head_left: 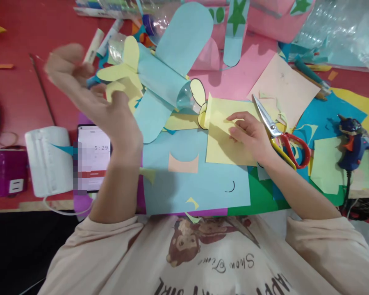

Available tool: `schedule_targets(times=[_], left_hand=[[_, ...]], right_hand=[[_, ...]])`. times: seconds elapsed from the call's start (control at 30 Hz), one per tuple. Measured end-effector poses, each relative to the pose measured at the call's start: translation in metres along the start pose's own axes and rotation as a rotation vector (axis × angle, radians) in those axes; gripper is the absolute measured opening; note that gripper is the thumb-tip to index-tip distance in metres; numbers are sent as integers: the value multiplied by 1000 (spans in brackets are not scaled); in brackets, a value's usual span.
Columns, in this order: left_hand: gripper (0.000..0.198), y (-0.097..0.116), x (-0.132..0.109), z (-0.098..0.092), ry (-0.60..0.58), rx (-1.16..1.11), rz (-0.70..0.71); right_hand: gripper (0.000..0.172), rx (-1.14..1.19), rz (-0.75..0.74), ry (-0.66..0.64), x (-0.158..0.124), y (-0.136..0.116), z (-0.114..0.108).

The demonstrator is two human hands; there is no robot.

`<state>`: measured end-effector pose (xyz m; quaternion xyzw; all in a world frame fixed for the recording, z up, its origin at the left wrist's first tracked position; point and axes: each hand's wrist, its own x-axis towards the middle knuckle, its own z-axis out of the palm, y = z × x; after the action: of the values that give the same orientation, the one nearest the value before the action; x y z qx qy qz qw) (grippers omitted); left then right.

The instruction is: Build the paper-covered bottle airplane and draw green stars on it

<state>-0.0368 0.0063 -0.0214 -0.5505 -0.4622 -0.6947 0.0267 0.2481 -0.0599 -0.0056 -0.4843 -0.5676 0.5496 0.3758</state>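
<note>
My left hand is raised over the table's left side, blurred by motion, fingers stretched out and palm showing. A small yellow paper scrap shows by its thumb; whether it is held is unclear. Just beyond it lies a craft airplane: a bottle wrapped in light blue paper with blue wings and a yellow tail. My right hand rests flat on a yellow paper sheet, fingers lying on it. Scissors with red and yellow handles lie right beside this hand.
A blue glue gun stands at the right with its cord. A phone and a white box lie at the left. Markers lie at the back. Blue, pink, green and yellow sheets and scraps cover the red table.
</note>
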Motion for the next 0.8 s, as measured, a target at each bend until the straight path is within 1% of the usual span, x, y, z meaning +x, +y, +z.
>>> schedule_targets(times=[0.03,0.07,0.1,0.17,0.2,0.23,0.27,0.3,0.33,0.4,0.43,0.47,0.53,0.6,0.63,0.67,0.7,0.77,0.8], left_hand=[[38,-13,6,-2,-3,-34,-2],[46,-24,10,-4,-72,-64,-18],[49,-33,13,-5,-113,-103,-107],[54,-44,16,-6,-307,-130,-386],[53,-47,17,-5,-315,-77,-447],[49,-47,17,-5,-317,-16,-479],[44,-46,17,-5,-297,46,-474],[37,-44,17,-5,-270,90,-432],[29,-41,17,-6,-250,100,-368],[14,-33,17,-8,-209,16,-155],[20,-28,17,-8,-175,-35,-21],[29,-22,17,-9,-147,-60,83],[36,-9,17,-8,-81,-32,202],[31,6,16,-4,-79,-18,171],[29,13,16,-2,-100,19,95],[31,20,15,-1,-72,43,31],[36,24,15,0,24,32,24],[50,28,16,-2,49,-16,-61],[53,26,17,-6,57,-20,-172]], right_hand=[[15,2,10,9,0,0,-1],[15,6,21,15,1,0,-2],[15,12,30,18,1,0,-3],[14,31,43,20,2,0,-4],[13,44,49,21,2,-1,-4],[11,59,54,21,2,0,-4],[10,75,61,23,2,0,-4],[9,90,69,26,2,0,-4],[9,103,79,29,2,1,-4],[8,119,97,39,2,2,-3],[8,125,100,46,2,2,-3],[8,130,95,54,2,2,-3],[8,134,73,68,2,2,-3],[8,101,51,96,2,1,-3],[9,61,43,120,1,1,-3],[10,11,34,148,1,0,-3],[12,-41,22,176,1,0,-3],[17,-112,-8,216,0,-1,-3],[20,-126,-20,221,0,-1,-3]])
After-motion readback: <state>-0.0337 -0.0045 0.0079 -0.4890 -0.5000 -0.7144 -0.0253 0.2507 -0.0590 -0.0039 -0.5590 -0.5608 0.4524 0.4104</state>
